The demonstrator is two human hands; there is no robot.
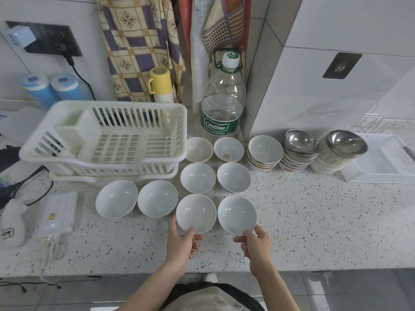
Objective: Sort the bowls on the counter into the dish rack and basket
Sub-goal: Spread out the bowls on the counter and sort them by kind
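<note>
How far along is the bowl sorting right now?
Nothing looks sorted yet: the dish rack and the basket hold no bowls. In hand: the left hand grips one white bowl, and the right hand pinches its neighbour. Left: six more loose bowls on the counter, plus the three stacks by the basket.

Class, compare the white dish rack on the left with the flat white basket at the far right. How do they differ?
The dish rack is deep, with tall slatted walls; the basket is shallow, with a fine perforated rim. The dish rack holds a solid cutlery compartment; the basket shows no divider. The dish rack sits fully in view; the basket is cut off by the picture's edge. Both are white plastic and hold no bowls.
</note>
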